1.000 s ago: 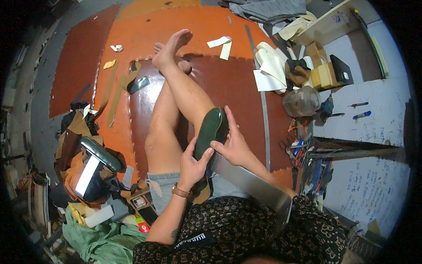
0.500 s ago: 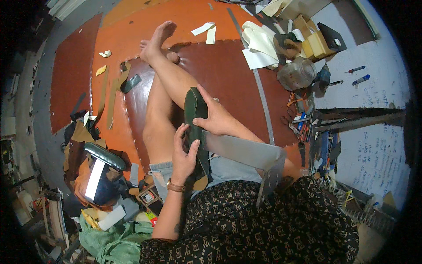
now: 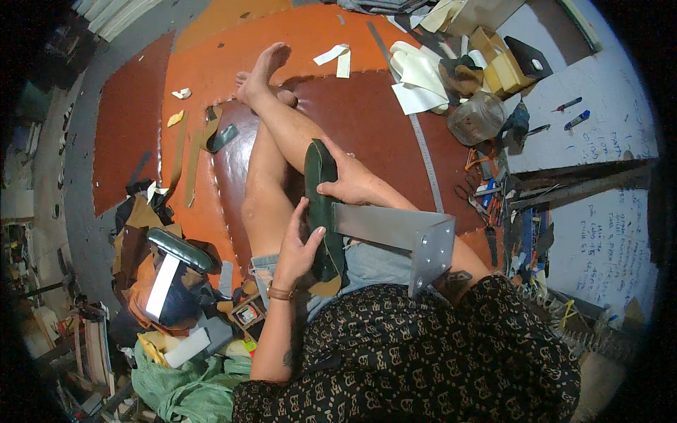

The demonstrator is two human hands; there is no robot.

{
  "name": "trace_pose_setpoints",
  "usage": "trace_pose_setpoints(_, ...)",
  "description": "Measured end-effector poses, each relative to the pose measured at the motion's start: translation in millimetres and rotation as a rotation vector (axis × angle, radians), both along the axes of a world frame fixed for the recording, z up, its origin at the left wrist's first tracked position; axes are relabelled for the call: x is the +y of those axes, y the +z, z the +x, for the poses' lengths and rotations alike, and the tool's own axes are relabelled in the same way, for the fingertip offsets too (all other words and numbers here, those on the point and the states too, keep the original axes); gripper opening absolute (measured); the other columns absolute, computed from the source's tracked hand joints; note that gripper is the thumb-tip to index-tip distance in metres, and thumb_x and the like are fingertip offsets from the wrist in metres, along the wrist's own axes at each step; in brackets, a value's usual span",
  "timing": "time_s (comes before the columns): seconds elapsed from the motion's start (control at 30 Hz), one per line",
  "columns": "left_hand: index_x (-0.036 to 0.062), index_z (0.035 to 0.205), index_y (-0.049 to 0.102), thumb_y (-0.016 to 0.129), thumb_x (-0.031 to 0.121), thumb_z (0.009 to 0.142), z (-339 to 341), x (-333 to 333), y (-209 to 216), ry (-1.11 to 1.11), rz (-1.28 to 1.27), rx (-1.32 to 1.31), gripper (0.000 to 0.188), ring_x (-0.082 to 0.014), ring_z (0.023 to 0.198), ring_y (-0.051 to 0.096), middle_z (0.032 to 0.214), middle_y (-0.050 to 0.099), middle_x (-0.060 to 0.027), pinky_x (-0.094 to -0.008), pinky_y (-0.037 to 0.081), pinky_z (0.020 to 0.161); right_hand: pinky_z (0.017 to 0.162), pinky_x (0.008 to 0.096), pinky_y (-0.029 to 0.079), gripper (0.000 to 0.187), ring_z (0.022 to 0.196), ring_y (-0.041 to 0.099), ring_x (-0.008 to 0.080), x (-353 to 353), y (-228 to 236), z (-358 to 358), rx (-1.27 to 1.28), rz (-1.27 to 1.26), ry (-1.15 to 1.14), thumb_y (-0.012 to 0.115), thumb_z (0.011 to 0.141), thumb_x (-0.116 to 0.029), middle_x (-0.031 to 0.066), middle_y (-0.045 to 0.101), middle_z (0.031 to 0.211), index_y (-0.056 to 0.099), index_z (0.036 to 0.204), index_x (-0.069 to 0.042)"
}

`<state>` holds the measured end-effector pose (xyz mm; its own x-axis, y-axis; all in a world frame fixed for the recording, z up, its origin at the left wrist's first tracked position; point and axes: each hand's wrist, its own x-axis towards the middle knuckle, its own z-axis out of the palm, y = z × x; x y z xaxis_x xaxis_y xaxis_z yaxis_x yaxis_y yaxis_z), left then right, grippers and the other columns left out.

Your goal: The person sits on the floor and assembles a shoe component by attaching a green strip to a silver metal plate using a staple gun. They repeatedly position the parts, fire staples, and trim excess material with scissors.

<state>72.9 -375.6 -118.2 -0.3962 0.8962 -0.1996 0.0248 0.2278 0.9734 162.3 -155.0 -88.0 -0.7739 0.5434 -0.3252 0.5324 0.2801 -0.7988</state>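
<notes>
Running lengthwise between the grips, the dark green upholstered pad (image 3: 323, 215) is clasped at its far right edge by the right hand (image 3: 351, 182); the left hand (image 3: 295, 250) lies along its left side, closure unclear; the metal bracket (image 3: 384, 224) juts rightward.

I'm sitting in a workshop, and the leather-like material around me says so: brown sheets (image 3: 381, 127) over an orange floor covering (image 3: 310, 35), tan strips (image 3: 194, 166), a heap of offcuts (image 3: 144, 213) to my left. A long ruler (image 3: 426, 162) lies beyond my right arm, near a crowd of hand tools (image 3: 486, 196). Handwriting covers part of a white panel (image 3: 560, 247). My right hand (image 3: 347, 182) holds a dark green covered piece (image 3: 322, 213) with a bent metal bracket (image 3: 381, 224) jutting from it.
</notes>
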Motion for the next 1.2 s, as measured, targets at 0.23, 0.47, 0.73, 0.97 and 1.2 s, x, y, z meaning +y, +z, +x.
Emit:
trace_pose_setpoints(0.23,-0.0018,0.162,0.038,0.069,0.015,0.106,1.1,-1.9,2.5,0.054,-0.010,-0.207,0.067,-0.0247,0.132,0.058,0.148,0.057,-0.0192,-0.0370,0.045,0.115,0.116,0.0466,0.048,0.114,0.139,0.057,0.0482,1.1,27.2,-11.3,-0.131,-0.050,-0.004,0.085,0.082,-0.017,0.0418,0.050,0.152,0.016,0.171,0.002)
trace_pose_setpoints(0.47,-0.0029,0.131,0.051,0.079,0.024,0.101,9.1,44.6,0.3,0.292,-0.166,0.038,0.049,-0.0203,0.116,0.060,0.125,0.062,-0.0141,-0.0368,0.051,0.102,0.123,0.0483,0.041,0.115,0.148,0.048,0.0484,-2.4,6.5,-5.0,-0.055,0.060,-0.033,0.083,0.083,-0.016,0.0408,0.044,0.157,0.013,0.172,0.000)
trace_pose_setpoints(0.73,-0.0047,0.141,0.045,0.087,0.018,0.094,20.1,49.6,-8.1,0.297,0.030,0.000,0.067,-0.0234,0.118,0.063,0.128,0.063,-0.0180,-0.0372,0.053,0.104,0.117,0.0492,0.041,0.096,0.144,0.052,0.0360,-23.8,12.0,14.2,0.495,-0.642,-0.849,0.073,0.102,-0.030,0.0274,0.049,0.159,0.014,0.171,-0.001)
trace_pose_setpoints(0.97,-0.0027,0.164,0.038,0.075,0.025,0.104,9.5,53.1,-3.2,0.256,0.032,-0.326,0.075,-0.0251,0.134,0.059,0.154,0.055,-0.0203,-0.0379,0.048,0.113,0.106,0.0420,0.045,0.064,0.128,0.057,0.0254,-20.7,5.6,-10.5,0.556,-0.657,-1.011,0.059,0.110,-0.045,0.0107,0.057,0.148,0.043,0.157,-0.005)
trace_pose_setpoints(1.2,-0.0015,0.163,0.038,0.067,0.030,0.109,25.6,10.4,14.6,0.273,-0.012,-0.533,0.069,-0.0257,0.128,0.063,0.148,0.061,-0.0153,-0.0370,0.049,0.112,0.112,0.0482,0.047,0.079,0.132,0.059,0.0340,-59.8,91.3,41.7,0.890,-0.706,-0.224,0.066,0.103,-0.059,0.0190,0.059,0.143,0.048,0.152,0.001)
